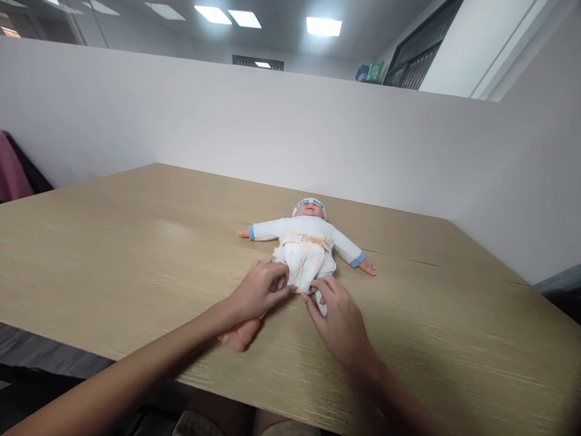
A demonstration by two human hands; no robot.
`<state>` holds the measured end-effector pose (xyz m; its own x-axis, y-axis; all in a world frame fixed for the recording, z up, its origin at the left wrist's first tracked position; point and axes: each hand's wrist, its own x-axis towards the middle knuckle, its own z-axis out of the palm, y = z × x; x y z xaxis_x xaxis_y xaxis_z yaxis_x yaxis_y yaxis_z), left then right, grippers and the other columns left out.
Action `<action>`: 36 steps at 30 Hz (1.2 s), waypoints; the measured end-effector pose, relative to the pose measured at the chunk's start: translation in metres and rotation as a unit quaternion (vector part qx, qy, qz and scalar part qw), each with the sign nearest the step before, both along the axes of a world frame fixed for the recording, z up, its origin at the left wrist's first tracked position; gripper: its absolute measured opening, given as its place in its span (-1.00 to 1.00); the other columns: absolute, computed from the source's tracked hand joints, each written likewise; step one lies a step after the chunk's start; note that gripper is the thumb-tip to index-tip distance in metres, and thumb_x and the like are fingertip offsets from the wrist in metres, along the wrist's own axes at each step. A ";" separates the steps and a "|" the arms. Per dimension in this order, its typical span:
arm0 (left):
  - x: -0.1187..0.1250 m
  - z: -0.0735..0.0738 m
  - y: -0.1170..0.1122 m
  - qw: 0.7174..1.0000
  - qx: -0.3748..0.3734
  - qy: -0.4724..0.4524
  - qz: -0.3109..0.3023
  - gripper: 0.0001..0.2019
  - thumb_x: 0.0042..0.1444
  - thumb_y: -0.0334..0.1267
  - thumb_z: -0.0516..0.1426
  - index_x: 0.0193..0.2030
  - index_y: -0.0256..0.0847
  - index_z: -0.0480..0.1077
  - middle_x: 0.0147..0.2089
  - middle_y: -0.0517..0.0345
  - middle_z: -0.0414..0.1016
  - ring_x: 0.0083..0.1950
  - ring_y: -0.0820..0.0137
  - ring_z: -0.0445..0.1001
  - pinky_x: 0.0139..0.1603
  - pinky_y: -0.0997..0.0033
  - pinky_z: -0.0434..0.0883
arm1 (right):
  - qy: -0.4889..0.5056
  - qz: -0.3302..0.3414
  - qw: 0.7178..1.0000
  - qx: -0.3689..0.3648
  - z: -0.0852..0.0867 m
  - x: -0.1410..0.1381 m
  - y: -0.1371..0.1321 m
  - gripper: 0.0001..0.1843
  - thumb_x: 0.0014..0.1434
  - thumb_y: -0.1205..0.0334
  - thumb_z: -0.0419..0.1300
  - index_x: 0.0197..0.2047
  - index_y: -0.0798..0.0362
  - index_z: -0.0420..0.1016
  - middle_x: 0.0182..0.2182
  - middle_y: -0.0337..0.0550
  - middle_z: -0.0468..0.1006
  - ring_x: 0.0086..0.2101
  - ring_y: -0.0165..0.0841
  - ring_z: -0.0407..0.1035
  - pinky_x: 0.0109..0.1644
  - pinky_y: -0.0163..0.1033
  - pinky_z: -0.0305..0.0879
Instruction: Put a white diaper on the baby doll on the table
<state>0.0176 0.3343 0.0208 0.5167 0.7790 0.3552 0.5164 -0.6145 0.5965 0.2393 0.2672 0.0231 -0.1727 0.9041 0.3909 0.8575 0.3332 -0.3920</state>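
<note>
A baby doll [311, 226] lies on its back with its arms spread, its head toward the far side of the table. It wears a white top with blue cuffs and a white cap with blue lettering. Around its hips is a white diaper [305, 260] with an orange-patterned waistband. My left hand [261, 287] pinches the diaper's edge at the left leg, above a bare doll foot [240, 335]. At the right leg, my right hand [338, 312] has its fingers closed on the diaper's other edge. My hands partly hide the doll's legs.
The doll rests on a wide wood-grain table [136, 254]. Behind the table stands a white partition wall [227, 121] with glass above it. Pink cloth [13, 169] shows at the far left, and the table's near edge runs above my lap.
</note>
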 end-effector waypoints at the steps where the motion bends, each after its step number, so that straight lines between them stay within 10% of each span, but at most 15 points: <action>1: -0.001 0.000 -0.001 1.000 0.001 -0.017 -0.009 -0.68 0.45 0.02 0.21 -0.27 -0.12 0.38 -0.16 0.09 0.56 -0.05 0.14 0.49 0.03 0.15 0.31 | 0.006 0.001 1.000 0.000 -0.001 0.000 -0.001 -0.92 0.45 0.21 0.20 -0.09 -0.04 0.53 -0.07 -0.05 0.62 -0.15 -0.13 0.48 -0.12 -0.08 0.33; 6: -0.003 0.001 -0.003 0.997 -0.001 -0.070 -0.027 -0.81 0.44 -0.04 0.23 -0.11 -0.09 0.47 0.24 -0.01 0.54 0.25 0.05 0.49 0.29 0.06 0.34 | 0.030 0.010 1.000 0.000 -0.008 0.000 -0.002 -0.86 0.45 0.20 0.19 0.03 -0.03 0.52 0.03 0.01 0.62 0.01 -0.03 0.45 0.06 0.02 0.36; 14: -0.003 0.001 0.001 0.997 -0.044 -0.063 -0.014 -0.76 0.40 -0.02 0.24 -0.19 -0.11 0.39 -0.16 0.11 0.51 -0.05 0.14 0.41 0.04 0.15 0.32 | 0.121 -0.053 0.991 -0.022 -0.008 -0.003 0.006 -0.78 0.34 0.03 0.26 -0.07 -0.04 0.46 -0.26 -0.11 0.56 -0.28 -0.17 0.43 -0.21 -0.13 0.29; 25: -0.004 -0.030 0.012 0.936 -0.203 -0.287 0.024 -0.48 0.14 -0.05 0.47 -0.01 -0.08 0.26 0.02 0.15 0.46 -0.03 0.30 0.46 0.01 0.30 0.38 | 0.211 -0.094 0.971 -0.053 0.003 0.016 0.009 -0.66 0.29 -0.17 0.35 -0.14 -0.08 0.54 -0.13 -0.07 0.76 -0.12 -0.07 0.56 -0.04 -0.02 0.36; 32: -0.004 -0.004 0.007 0.973 -0.178 -0.149 0.011 -0.66 0.27 0.09 0.36 -0.12 -0.15 0.57 -0.13 0.10 0.65 -0.13 0.19 0.53 -0.09 0.23 0.40 | 0.137 -0.054 0.987 -0.056 0.009 0.009 0.010 -0.76 0.36 -0.05 0.33 -0.18 -0.07 0.66 -0.21 -0.09 0.73 -0.09 -0.04 0.47 0.04 0.02 0.31; 36: -0.008 0.001 0.013 0.940 -0.276 -0.193 -0.044 -0.60 0.28 0.16 0.35 -0.01 -0.12 0.64 0.01 0.03 0.71 0.02 0.08 0.62 -0.01 0.15 0.52 | 0.164 -0.045 0.982 -0.080 0.008 0.010 0.014 -0.73 0.35 -0.07 0.30 -0.24 -0.06 0.64 -0.19 -0.10 0.70 -0.09 -0.07 0.45 0.03 -0.01 0.32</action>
